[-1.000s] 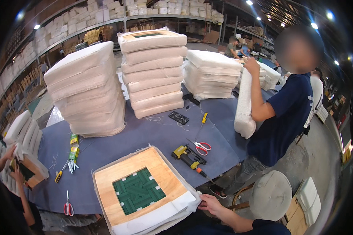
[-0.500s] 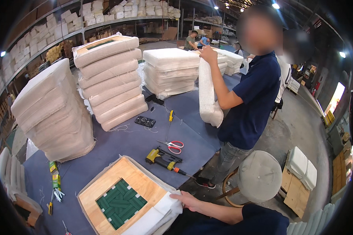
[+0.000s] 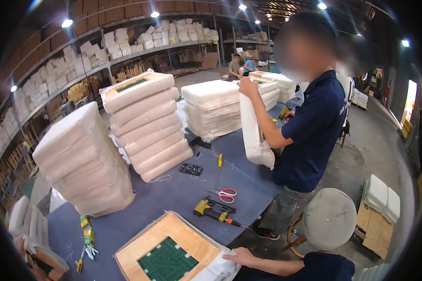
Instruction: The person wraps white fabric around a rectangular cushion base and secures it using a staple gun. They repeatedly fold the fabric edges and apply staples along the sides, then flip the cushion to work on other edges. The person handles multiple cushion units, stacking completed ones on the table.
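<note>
A seat cushion [image 3: 126, 257] lies upside down at the near edge of the table, its wooden frame up and green woven webbing [image 3: 169, 260] across the opening. White wrapping [image 3: 215, 269] folds round its right side. My right hand [image 3: 241, 257] grips that covering at the cushion's right edge, fingers closed on it. My left hand is out of view. Beyond the cushion lie a yellow and black staple gun [image 3: 213, 210] with a hose, red-handled scissors [image 3: 227, 195] and a yellow-handled screwdriver [image 3: 220, 160].
Tall stacks of covered cushions [image 3: 147, 126] stand along the table's far side. A co-worker [image 3: 309, 126] at right holds a cushion upright and a staple gun [image 3: 285, 112]. Small green-yellow boxes [image 3: 86, 234] lie at left. A round padded stool [image 3: 329, 218] stands on the floor.
The whole view has shifted, so things sit lower and further right. The co-worker's staple gun now shows. My right hand stays on the cushion's edge.
</note>
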### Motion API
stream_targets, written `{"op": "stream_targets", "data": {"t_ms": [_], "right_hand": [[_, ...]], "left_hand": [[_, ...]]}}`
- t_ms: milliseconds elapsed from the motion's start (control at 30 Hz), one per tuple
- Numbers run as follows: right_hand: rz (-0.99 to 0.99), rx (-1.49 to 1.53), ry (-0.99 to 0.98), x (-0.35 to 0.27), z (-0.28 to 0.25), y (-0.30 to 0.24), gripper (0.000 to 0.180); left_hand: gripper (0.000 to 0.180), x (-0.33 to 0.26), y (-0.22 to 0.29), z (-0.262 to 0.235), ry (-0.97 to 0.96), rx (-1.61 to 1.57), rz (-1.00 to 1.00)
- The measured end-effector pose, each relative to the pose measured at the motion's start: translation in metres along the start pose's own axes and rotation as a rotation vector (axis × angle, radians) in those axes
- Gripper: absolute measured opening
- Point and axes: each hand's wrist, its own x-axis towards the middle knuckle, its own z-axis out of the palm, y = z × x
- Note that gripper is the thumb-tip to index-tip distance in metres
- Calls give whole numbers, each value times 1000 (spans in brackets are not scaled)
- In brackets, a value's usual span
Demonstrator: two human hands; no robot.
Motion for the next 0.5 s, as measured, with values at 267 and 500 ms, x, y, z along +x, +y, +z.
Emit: {"op": "stream_targets", "data": {"t_ms": [267,500], "right_hand": [[-160,-302,37,-5,-26,-22,60],[-569,-120,307,7,-21,-15,52]], "left_hand": [[65,97,53,-27,-87,377,161],[47,217,84,103,-778,-571,-8]]}}
